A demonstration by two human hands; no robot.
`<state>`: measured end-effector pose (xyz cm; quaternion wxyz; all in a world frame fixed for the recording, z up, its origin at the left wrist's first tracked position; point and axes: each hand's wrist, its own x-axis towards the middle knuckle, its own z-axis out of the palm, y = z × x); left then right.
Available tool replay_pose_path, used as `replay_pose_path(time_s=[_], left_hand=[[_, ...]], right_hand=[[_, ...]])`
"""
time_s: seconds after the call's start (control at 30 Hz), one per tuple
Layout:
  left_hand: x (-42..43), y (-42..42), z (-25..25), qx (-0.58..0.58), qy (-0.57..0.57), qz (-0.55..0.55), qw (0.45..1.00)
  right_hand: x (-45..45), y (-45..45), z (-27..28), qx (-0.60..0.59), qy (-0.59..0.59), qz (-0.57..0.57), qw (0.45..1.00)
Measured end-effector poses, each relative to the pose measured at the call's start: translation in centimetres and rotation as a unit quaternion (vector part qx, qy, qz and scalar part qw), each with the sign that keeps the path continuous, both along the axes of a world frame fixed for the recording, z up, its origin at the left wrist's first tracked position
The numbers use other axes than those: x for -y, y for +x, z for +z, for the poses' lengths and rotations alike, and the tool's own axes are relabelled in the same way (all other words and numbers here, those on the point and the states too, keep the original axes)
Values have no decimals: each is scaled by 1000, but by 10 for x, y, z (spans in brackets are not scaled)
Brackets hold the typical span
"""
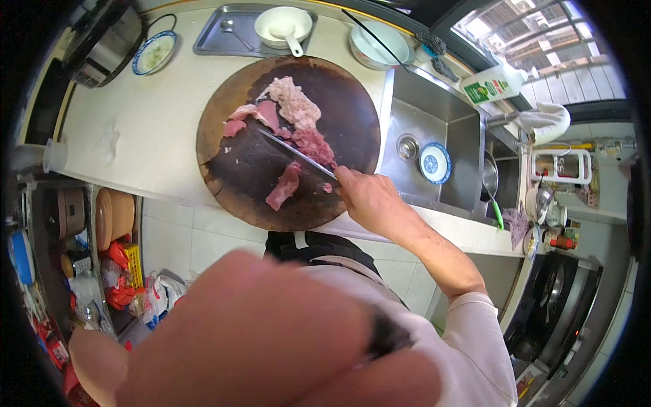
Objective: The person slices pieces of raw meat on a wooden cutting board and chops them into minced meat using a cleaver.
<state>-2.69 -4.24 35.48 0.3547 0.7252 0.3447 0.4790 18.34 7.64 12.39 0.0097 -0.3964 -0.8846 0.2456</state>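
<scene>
My right hand (369,197) is closed round the handle of a knife (298,154), whose blade lies across the round wooden chopping board (339,88). Chopped pale meat (290,102) is heaped beyond the blade, with redder minced meat (313,144) close against it. Several slices of meat (264,112) rest near the blade's tip, and a separate strip of meat (285,186) lies on the near side. My left hand (251,332) looms large and blurred right before the camera, away from the board; its fingers cannot be made out clearly.
Behind the board, a metal tray (210,42) carries a spoon and a white bowl (268,20). A patterned dish (154,54) stands at the left. To the right is a steel sink (420,108) with a blue-and-white bowl (435,163) inside. A white bottle (495,83) stands behind it.
</scene>
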Motion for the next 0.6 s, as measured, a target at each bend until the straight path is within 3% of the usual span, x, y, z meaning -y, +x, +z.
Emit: replay_pose_path(time_s=[0.13, 0.2, 0.23, 0.3, 0.33, 0.37, 0.4, 0.6], left_hand=[[-15, -8, -35, -29, -81, 214, 973], [-30, -8, -99, -22, -160, 297, 941], [-35, -7, -141, -14, -172, 305, 937], [-39, 7, -210, -6, -226, 314, 922], [-38, 14, -239, -63, -240, 320, 914], [-36, 19, -267, -171, -160, 332, 914], [-38, 26, -279, -195, -106, 339, 914], [-47, 29, -333, -229, -85, 355, 902]], right_hand=[[8, -7, -20, -38, 16, -22, 999], [0, -5, -48, -15, 13, 0, 1000], [-7, -7, -41, 22, -15, -12, 1000], [-18, -4, -21, -12, -63, -44, 997], [-20, -1, -13, -35, -72, -55, 995], [-18, 1, -9, -47, -62, -65, 995], [-11, 5, -4, -57, -53, -73, 994], [13, 30, -22, -1, -115, -96, 989]])
